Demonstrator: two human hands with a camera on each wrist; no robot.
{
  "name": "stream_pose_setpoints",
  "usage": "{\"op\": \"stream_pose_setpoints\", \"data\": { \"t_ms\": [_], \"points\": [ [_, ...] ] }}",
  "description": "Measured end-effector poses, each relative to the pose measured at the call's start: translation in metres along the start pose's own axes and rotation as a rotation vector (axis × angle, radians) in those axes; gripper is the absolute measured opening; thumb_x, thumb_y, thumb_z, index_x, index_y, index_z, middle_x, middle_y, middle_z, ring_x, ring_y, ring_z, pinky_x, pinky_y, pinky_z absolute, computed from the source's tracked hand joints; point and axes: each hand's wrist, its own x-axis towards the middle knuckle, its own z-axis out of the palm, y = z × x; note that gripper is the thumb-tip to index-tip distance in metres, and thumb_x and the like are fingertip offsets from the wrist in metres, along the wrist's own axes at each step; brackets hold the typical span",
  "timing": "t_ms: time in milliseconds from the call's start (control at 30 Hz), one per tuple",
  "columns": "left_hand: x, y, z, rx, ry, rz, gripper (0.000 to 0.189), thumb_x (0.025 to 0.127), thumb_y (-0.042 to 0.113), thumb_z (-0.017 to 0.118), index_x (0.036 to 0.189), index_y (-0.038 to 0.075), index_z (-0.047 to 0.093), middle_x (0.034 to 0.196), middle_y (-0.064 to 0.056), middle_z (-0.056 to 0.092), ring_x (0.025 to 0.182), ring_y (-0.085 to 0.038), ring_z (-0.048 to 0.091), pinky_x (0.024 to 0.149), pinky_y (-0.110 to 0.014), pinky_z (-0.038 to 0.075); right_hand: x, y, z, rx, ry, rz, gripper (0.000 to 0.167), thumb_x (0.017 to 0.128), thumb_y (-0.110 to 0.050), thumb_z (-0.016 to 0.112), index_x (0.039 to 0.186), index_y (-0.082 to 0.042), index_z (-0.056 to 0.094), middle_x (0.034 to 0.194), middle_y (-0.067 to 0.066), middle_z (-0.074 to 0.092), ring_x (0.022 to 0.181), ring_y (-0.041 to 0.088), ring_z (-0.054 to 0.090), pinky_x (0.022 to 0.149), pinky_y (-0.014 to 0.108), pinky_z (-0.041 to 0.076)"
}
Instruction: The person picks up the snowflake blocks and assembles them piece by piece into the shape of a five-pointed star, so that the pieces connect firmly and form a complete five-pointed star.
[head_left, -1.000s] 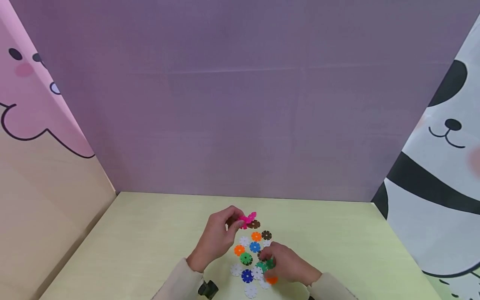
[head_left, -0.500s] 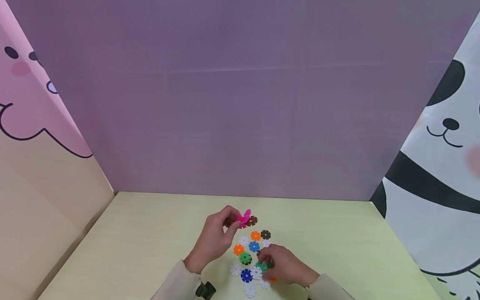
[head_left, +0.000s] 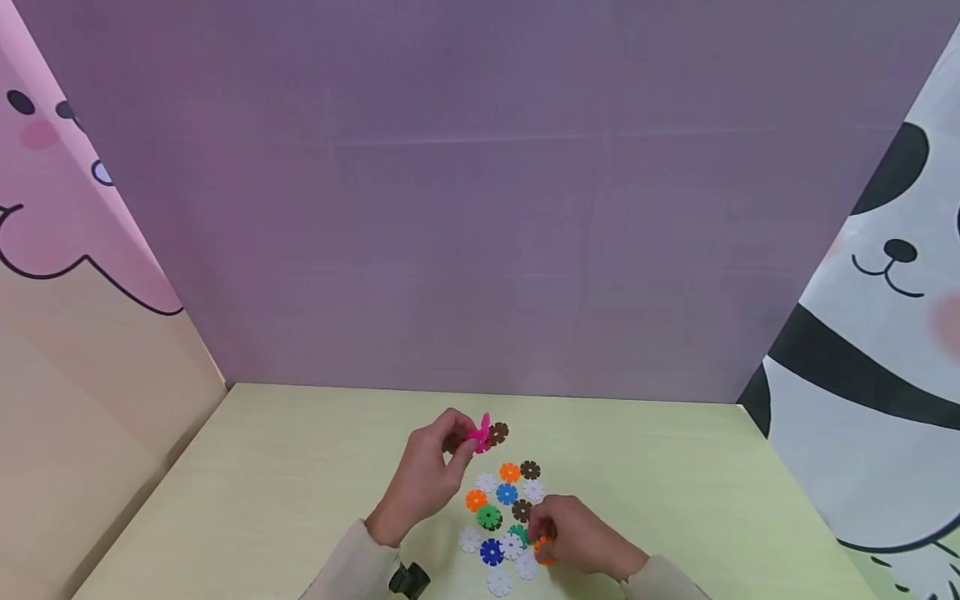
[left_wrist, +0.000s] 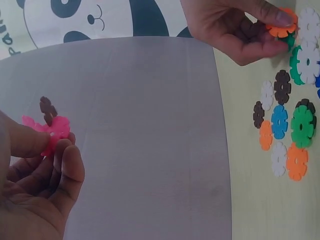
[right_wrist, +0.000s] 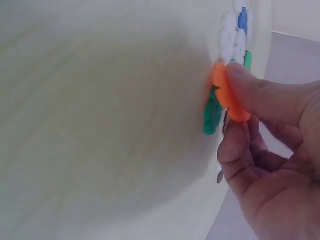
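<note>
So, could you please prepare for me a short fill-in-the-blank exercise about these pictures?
1. The left hand holds pink pieces joined with ____ ones.
2. The right hand pinches, under its thumb, a disc coloured ____.
3. In the head view, directly below the topmost orange disc on the table lies a ____ one.
4. The big black-and-white drawing shows a ____.
Missing words: brown; orange; blue; panda.

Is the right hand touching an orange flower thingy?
Touching. The right wrist view shows the right hand with its thumb against the orange piece.
</note>
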Motion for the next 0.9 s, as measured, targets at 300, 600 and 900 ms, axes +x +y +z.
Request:
{"op": "stream_pose_setpoints", "data": {
  "t_ms": [300,600,900],
  "points": [
    [0.000,0.000,0.000,-0.013,0.016,-0.006,0.009,0.091,0.007,0.064,0.097,0.010,0.057,0.082,0.007,0.058,0.072,-0.010,0.056,0.068,-0.025,0.051,-0.003,-0.012,-0.016,0.009,0.142,-0.089,0.011,0.083,-0.002,0.070,0.082,-0.012,0.068,0.076,-0.009,0.056,0.068,0.008,0.050,0.062,0.023,0.047],
    [0.000,-0.006,-0.003,0.059,-0.011,-0.041,0.008,0.091,0.009,0.063,0.096,0.011,0.058,0.080,0.004,0.058,0.070,-0.011,0.053,0.064,-0.025,0.050,-0.004,-0.023,-0.031,0.013,0.374,-0.097,0.010,0.084,-0.011,0.069,0.085,-0.018,0.062,0.080,-0.009,0.059,0.068,0.010,0.053,0.063,0.023,0.049],
    [0.012,-0.056,-0.004,0.242,-0.144,-0.275,0.005,0.090,0.004,0.062,0.093,0.001,0.060,0.075,-0.001,0.057,0.061,-0.014,0.050,0.053,-0.022,0.047,-0.004,-0.018,-0.027,0.052,0.321,-0.039,0.011,0.086,-0.010,0.068,0.085,-0.018,0.061,0.078,-0.011,0.060,0.067,0.010,0.055,0.063,0.024,0.050]
  ]
}}
